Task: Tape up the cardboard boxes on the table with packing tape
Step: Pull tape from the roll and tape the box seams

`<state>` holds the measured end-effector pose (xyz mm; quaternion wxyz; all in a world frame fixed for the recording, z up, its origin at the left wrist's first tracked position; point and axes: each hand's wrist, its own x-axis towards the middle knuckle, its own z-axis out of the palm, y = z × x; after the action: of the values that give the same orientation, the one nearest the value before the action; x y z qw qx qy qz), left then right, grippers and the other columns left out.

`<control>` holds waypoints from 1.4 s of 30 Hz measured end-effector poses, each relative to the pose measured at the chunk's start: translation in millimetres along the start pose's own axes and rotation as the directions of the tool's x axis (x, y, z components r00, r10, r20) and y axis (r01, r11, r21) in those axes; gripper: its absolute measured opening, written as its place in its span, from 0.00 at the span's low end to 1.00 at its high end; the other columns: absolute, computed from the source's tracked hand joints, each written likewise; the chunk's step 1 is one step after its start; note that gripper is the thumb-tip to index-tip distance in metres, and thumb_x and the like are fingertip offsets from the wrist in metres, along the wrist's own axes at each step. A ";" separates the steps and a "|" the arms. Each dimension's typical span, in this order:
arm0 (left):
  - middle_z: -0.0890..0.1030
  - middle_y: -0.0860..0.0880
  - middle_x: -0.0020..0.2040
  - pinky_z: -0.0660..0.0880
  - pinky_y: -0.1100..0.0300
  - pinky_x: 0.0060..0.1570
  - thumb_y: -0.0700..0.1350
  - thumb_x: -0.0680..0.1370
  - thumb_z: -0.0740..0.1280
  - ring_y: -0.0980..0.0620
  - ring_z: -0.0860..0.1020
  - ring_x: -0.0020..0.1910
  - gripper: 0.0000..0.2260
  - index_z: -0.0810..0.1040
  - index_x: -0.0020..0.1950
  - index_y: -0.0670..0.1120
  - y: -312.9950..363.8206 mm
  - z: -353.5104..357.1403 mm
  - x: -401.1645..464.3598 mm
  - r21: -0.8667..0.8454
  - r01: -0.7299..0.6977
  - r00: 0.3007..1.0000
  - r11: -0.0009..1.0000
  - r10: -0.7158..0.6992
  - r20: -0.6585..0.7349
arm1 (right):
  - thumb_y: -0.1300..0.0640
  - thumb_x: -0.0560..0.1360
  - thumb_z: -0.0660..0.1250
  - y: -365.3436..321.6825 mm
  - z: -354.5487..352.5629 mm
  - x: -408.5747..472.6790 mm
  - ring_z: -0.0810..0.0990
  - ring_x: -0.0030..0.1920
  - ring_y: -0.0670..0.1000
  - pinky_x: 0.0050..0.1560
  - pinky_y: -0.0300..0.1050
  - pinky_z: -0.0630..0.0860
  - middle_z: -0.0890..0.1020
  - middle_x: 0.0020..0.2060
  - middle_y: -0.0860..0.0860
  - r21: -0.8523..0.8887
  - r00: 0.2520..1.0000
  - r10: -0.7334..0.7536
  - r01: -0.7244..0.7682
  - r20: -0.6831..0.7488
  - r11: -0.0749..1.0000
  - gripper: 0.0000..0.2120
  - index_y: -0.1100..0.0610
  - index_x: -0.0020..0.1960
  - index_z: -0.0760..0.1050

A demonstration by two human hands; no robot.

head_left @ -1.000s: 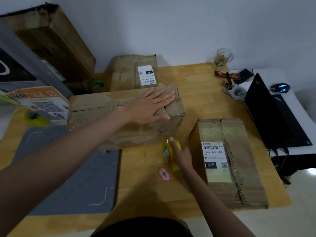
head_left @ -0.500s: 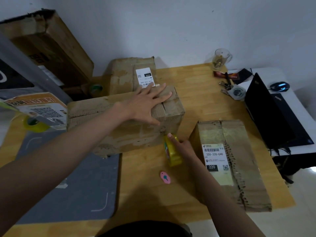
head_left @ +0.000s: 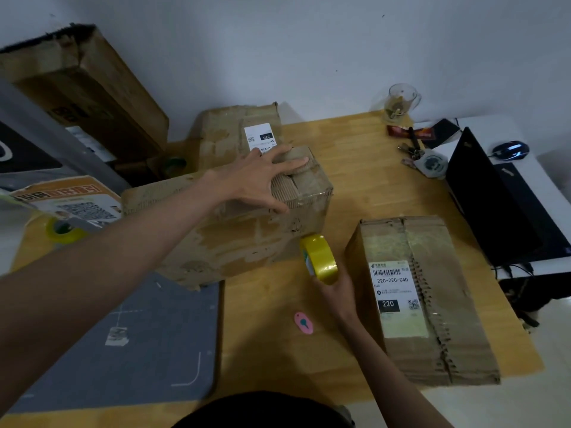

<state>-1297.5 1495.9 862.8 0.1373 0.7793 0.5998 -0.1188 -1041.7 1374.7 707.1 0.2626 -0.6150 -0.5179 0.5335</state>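
— Wooden table (head_left: 355,168) fills most of the view, under a pale wall. What lies nearest to the person?

— Nearest is a grey mat (head_left: 139,350) on the left side of the table, and just beside its right edge a small pink tag (head_left: 304,323) lies on the wood. To the right lies a flat box with a shipping label (head_left: 423,298); its top seam looks torn and I see no fresh tape on it.

— And the hands?

— The right hand (head_left: 338,293) has its fingers closed around a yellow roll of packing tape (head_left: 319,258). One second ago the roll stood on the table; now it is lifted and held near the front lower corner of the big middle box (head_left: 247,230). The left hand (head_left: 259,180) is spread flat on top of this box, close to its right end. The box is turned a little more than before, and its near left corner now overlaps the mat.

— What does this mean for the task?

— I think the taping of the middle box is about to start: one hand holds it in place, the other brings the tape. The loose end of the tape I cannot see, so it probably must be found first.

— And farther away?

— A third box with a label (head_left: 241,134) stands behind, near the wall, a second yellow roll (head_left: 63,231) at the far left, and a glass mug (head_left: 400,101), keys (head_left: 423,157) and a laptop (head_left: 494,205) to the right.
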 end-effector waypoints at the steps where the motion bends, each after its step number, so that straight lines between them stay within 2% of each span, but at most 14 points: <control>1: 0.42 0.55 0.82 0.62 0.33 0.72 0.74 0.68 0.68 0.35 0.56 0.78 0.48 0.40 0.78 0.71 1.0 0.4 -2.1 -0.006 0.012 1.000 1.000 -0.012 -0.014 | 0.62 0.71 0.76 -1.3 -2.0 -1.2 0.82 0.48 0.52 0.53 0.58 0.80 0.83 0.45 0.49 0.005 1.000 -0.010 0.010 -0.012 1.000 0.16 0.47 0.50 0.74; 5: 0.49 0.52 0.82 0.65 0.37 0.72 0.71 0.69 0.70 0.37 0.60 0.77 0.48 0.45 0.80 0.68 6.7 -2.9 -15.1 -0.096 0.049 0.993 0.994 -0.059 -0.105 | 0.61 0.72 0.76 -6.0 -11.7 -6.4 0.80 0.49 0.45 0.50 0.46 0.78 0.81 0.48 0.44 0.017 0.996 -0.084 0.084 -0.022 0.996 0.19 0.43 0.53 0.73; 8: 0.53 0.53 0.82 0.67 0.42 0.71 0.69 0.68 0.70 0.40 0.62 0.76 0.46 0.50 0.81 0.66 9.1 -11.6 -28.0 -0.215 0.093 0.975 0.972 -0.133 -0.177 | 0.60 0.73 0.76 -15.8 -16.8 -6.9 0.79 0.48 0.43 0.48 0.45 0.77 0.80 0.47 0.43 -0.002 0.991 -0.124 0.124 -0.042 0.992 0.18 0.47 0.55 0.72; 11: 0.52 0.54 0.82 0.66 0.41 0.71 0.72 0.68 0.66 0.40 0.61 0.77 0.46 0.48 0.81 0.65 13.1 -12.4 -39.0 -0.192 0.129 0.977 0.973 -0.158 -0.145 | 0.60 0.74 0.75 -27.2 -18.4 -6.6 0.79 0.46 0.45 0.44 0.43 0.75 0.79 0.45 0.45 -0.012 0.990 -0.126 0.126 -0.058 0.992 0.16 0.52 0.56 0.72; 14: 0.46 0.52 0.83 0.63 0.37 0.72 0.72 0.70 0.66 0.35 0.56 0.78 0.47 0.42 0.80 0.66 21.0 -1.4 -45.5 -0.179 0.161 0.983 0.971 -0.174 -0.063 | 0.60 0.74 0.75 -34.3 -14.9 -3.5 0.79 0.45 0.45 0.44 0.41 0.75 0.79 0.45 0.46 -0.043 0.994 -0.109 0.108 -0.028 0.993 0.16 0.54 0.57 0.72; 18: 0.39 0.45 0.83 0.56 0.32 0.73 0.73 0.70 0.68 0.30 0.50 0.79 0.51 0.37 0.80 0.65 38.1 7.8 -53.3 -0.065 0.222 0.975 0.973 -0.220 0.030 | 0.58 0.74 0.75 -26.0 -6.7 0.9 0.79 0.56 0.54 0.59 0.56 0.77 0.81 0.55 0.53 -0.046 1.000 -0.008 0.009 0.010 0.999 0.23 0.57 0.67 0.73; 21: 0.47 0.41 0.82 0.61 0.35 0.72 0.73 0.70 0.68 0.31 0.56 0.77 0.50 0.38 0.79 0.67 38.4 6.6 -53.6 -0.053 0.231 0.973 0.972 -0.229 0.032 | 0.58 0.75 0.74 -20.2 -4.7 -1.6 0.78 0.59 0.54 0.61 0.57 0.76 0.80 0.59 0.55 -0.005 1.000 0.017 -0.017 -0.004 1.000 0.24 0.57 0.68 0.72; 25: 0.59 0.36 0.76 0.65 0.37 0.68 0.73 0.69 0.70 0.31 0.64 0.72 0.48 0.42 0.79 0.69 35.8 7.1 -50.5 -0.100 0.247 0.969 0.964 -0.246 0.026 | 0.62 0.75 0.73 -21.1 -6.9 0.4 0.77 0.55 0.51 0.55 0.49 0.74 0.78 0.54 0.51 0.034 0.999 0.039 -0.038 -0.034 0.999 0.23 0.59 0.68 0.72; 28: 0.61 0.35 0.75 0.66 0.37 0.69 0.72 0.69 0.71 0.32 0.65 0.72 0.48 0.44 0.79 0.68 41.7 8.0 -52.3 -0.119 0.240 0.971 0.963 -0.240 0.014 | 0.63 0.75 0.73 -18.1 -12.8 0.8 0.79 0.55 0.53 0.52 0.47 0.74 0.79 0.52 0.51 0.029 0.998 0.043 -0.042 -0.038 0.999 0.21 0.59 0.66 0.73; 30: 0.63 0.36 0.73 0.67 0.39 0.67 0.71 0.69 0.72 0.33 0.67 0.70 0.47 0.46 0.80 0.67 45.7 10.1 -56.5 -0.146 0.243 0.969 0.959 -0.247 -0.008 | 0.63 0.74 0.74 -15.1 -17.5 -1.5 0.79 0.54 0.54 0.45 0.43 0.73 0.80 0.51 0.53 0.013 0.998 0.041 -0.040 -0.038 0.999 0.21 0.60 0.65 0.74; 34: 0.63 0.36 0.74 0.66 0.39 0.68 0.68 0.70 0.73 0.33 0.66 0.71 0.46 0.48 0.80 0.65 52.7 10.7 -71.9 -0.202 0.260 0.958 0.944 -0.278 -0.065 | 0.61 0.74 0.75 -13.1 -21.6 -9.6 0.79 0.55 0.54 0.49 0.44 0.71 0.81 0.54 0.54 -0.005 0.999 0.018 -0.018 -0.045 1.000 0.21 0.60 0.65 0.74; 38: 0.65 0.39 0.71 0.69 0.42 0.65 0.64 0.70 0.76 0.35 0.68 0.68 0.45 0.49 0.78 0.68 49.4 12.6 -96.7 -0.367 0.333 0.919 0.869 -0.386 -0.082 | 0.59 0.73 0.76 -33.9 -24.0 -15.0 0.79 0.50 0.53 0.41 0.38 0.70 0.78 0.43 0.47 -0.027 0.994 -0.079 0.077 -0.073 0.997 0.15 0.55 0.55 0.73; 39: 0.66 0.40 0.71 0.69 0.44 0.64 0.63 0.69 0.76 0.36 0.69 0.68 0.46 0.50 0.77 0.69 45.7 14.3 -104.8 -0.423 0.355 0.901 0.834 -0.425 -0.081 | 0.58 0.73 0.76 -42.3 -24.0 -15.4 0.80 0.50 0.54 0.42 0.41 0.73 0.79 0.44 0.47 -0.033 0.991 -0.109 0.107 -0.078 0.994 0.15 0.55 0.55 0.74; 42: 0.64 0.43 0.76 0.67 0.45 0.67 0.64 0.67 0.78 0.37 0.66 0.72 0.46 0.52 0.77 0.69 29.2 18.9 -134.9 -0.579 0.407 0.844 0.706 -0.533 -0.056 | 0.49 0.69 0.77 -71.9 -20.9 -16.0 0.81 0.51 0.57 0.54 0.59 0.78 0.83 0.49 0.52 -0.117 0.988 -0.141 0.132 -0.067 0.984 0.19 0.54 0.56 0.77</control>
<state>-1303.7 1360.3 894.4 0.2514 0.5350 0.7987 0.1127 -1046.3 1388.3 782.2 0.2827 -0.6113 -0.5778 0.4610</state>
